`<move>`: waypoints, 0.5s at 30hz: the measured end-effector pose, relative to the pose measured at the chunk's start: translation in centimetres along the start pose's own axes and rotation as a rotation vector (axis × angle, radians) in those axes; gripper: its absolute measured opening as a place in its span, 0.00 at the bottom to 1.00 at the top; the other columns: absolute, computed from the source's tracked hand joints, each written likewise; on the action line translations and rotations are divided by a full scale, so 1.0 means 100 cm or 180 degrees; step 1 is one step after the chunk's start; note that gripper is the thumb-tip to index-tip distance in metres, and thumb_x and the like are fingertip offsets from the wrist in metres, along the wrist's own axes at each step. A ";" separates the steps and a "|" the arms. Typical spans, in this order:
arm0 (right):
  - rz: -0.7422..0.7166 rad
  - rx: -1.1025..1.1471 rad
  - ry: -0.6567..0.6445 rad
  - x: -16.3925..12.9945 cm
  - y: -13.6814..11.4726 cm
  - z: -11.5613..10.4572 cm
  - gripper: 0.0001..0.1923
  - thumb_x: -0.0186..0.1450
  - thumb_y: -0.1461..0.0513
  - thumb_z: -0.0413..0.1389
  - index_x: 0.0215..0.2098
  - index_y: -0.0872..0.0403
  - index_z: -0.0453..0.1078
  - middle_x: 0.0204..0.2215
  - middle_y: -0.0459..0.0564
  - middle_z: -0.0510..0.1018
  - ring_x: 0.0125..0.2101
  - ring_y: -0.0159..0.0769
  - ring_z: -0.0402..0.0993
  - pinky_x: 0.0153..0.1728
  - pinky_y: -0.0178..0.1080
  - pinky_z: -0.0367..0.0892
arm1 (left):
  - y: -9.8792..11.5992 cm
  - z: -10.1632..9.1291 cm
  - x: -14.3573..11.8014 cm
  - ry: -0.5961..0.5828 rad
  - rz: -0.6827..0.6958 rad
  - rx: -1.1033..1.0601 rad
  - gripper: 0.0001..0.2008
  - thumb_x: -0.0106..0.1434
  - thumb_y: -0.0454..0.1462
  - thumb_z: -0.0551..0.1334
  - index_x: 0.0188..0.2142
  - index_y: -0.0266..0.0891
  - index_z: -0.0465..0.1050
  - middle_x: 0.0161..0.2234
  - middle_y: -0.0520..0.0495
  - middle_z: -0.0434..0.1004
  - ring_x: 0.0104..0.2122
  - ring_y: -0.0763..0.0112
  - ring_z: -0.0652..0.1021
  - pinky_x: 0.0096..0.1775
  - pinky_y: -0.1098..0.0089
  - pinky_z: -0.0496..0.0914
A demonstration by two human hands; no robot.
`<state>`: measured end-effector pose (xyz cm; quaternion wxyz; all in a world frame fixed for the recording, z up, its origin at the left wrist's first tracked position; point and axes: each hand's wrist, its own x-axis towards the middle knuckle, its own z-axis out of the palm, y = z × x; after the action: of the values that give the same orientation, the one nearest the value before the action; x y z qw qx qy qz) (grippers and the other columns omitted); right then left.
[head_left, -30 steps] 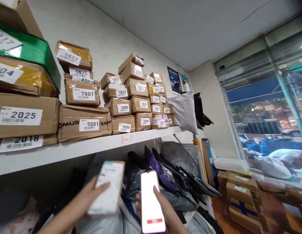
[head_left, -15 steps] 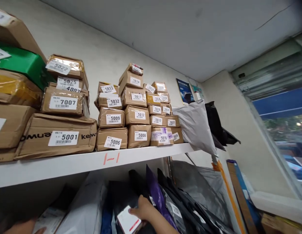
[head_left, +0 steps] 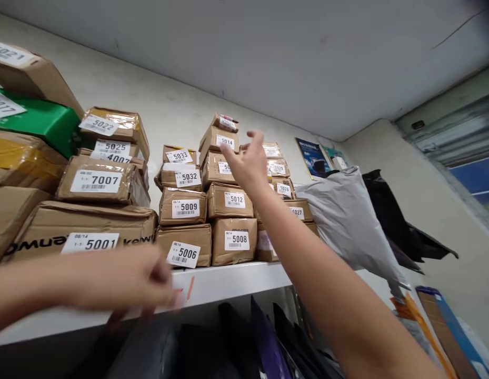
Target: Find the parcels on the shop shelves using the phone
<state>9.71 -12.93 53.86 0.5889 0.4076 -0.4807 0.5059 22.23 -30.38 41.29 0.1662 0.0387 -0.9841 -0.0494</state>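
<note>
My right hand [head_left: 248,160] is raised in front of the upper shelf, its fingers apart and nothing in them. It is nearest to a small cardboard box labelled 5014 [head_left: 208,138], and its fingertips overlap that label in the picture; I cannot tell whether they touch. Partly behind the hand is a box labelled 5013, its number mostly covered. My left hand [head_left: 137,279], smeared by motion, hangs before the shelf's front edge, below the box labelled 5001 [head_left: 42,223]. Its fingers point right and down, too blurred to show whether anything is in them.
Stacked, labelled boxes line the white shelf [head_left: 236,281], with a green box [head_left: 42,118] at left. A grey bag [head_left: 347,216] and a black bag [head_left: 390,210] overhang its right end. Below stand dark bags and a purple bag [head_left: 268,342]. Orange wrapping [head_left: 421,326] covers a post.
My right hand rose from the lower shelf to the upper boxes; the small white box it held no longer shows. My left hand came up to the shelf edge. The view shifted slightly.
</note>
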 end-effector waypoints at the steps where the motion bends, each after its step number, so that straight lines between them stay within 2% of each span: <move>1: 0.0126 -0.0305 0.0047 0.020 0.000 0.017 0.39 0.57 0.45 0.56 0.57 0.57 0.50 0.49 0.64 0.67 0.52 0.55 0.61 0.48 0.54 0.61 | 0.015 -0.023 0.010 0.0271 0.0120 0.0182 0.18 0.55 0.51 0.55 0.23 0.42 0.74 0.21 0.52 0.76 0.18 0.71 0.70 0.20 0.72 0.60; 2: 0.0298 -0.0545 -0.0007 0.037 0.000 0.031 0.44 0.55 0.43 0.56 0.59 0.60 0.47 0.51 0.68 0.65 0.55 0.60 0.57 0.50 0.58 0.58 | 0.029 -0.044 0.019 0.0776 0.0176 0.0559 0.18 0.55 0.51 0.55 0.23 0.42 0.74 0.20 0.50 0.75 0.20 0.69 0.71 0.23 0.71 0.62; 3: 0.0436 -0.0733 -0.0084 0.051 0.000 0.044 0.48 0.54 0.41 0.56 0.59 0.62 0.45 0.52 0.70 0.62 0.56 0.63 0.54 0.51 0.59 0.56 | 0.040 -0.061 0.027 0.1377 0.0098 0.0788 0.16 0.54 0.50 0.55 0.27 0.43 0.76 0.25 0.49 0.78 0.24 0.66 0.74 0.27 0.69 0.64; 5: 0.0599 -0.0965 -0.0156 0.071 -0.002 0.060 0.53 0.52 0.40 0.56 0.60 0.64 0.42 0.54 0.73 0.60 0.57 0.65 0.53 0.52 0.60 0.54 | 0.053 -0.083 0.041 0.2109 0.0001 0.1139 0.16 0.54 0.48 0.55 0.32 0.45 0.77 0.30 0.48 0.79 0.31 0.62 0.76 0.32 0.67 0.66; 7: 0.0656 -0.1090 -0.0103 0.082 -0.003 0.069 0.53 0.51 0.42 0.58 0.60 0.64 0.42 0.55 0.73 0.58 0.57 0.64 0.53 0.53 0.60 0.53 | 0.058 -0.088 0.050 0.2414 0.0037 0.1339 0.16 0.54 0.46 0.55 0.37 0.45 0.76 0.35 0.46 0.77 0.36 0.60 0.75 0.37 0.65 0.67; 11: 0.0878 -0.1087 -0.0078 0.090 0.000 0.076 0.49 0.50 0.48 0.61 0.58 0.63 0.44 0.54 0.72 0.58 0.56 0.61 0.54 0.53 0.59 0.52 | 0.059 -0.078 0.064 0.2931 0.0352 0.1615 0.24 0.55 0.45 0.55 0.50 0.42 0.69 0.44 0.40 0.68 0.45 0.56 0.72 0.48 0.59 0.66; 15: 0.0939 -0.0779 0.0017 0.093 0.004 0.074 0.44 0.50 0.49 0.59 0.56 0.58 0.45 0.52 0.67 0.60 0.55 0.60 0.55 0.52 0.59 0.53 | 0.066 -0.074 0.080 0.3343 0.0387 0.2011 0.25 0.57 0.48 0.55 0.49 0.35 0.67 0.48 0.35 0.63 0.54 0.47 0.63 0.53 0.54 0.63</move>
<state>8.38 -18.08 64.43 0.5548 0.2566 -0.5917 0.5256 16.73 -25.24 51.56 0.6117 0.0491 -0.7384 0.2797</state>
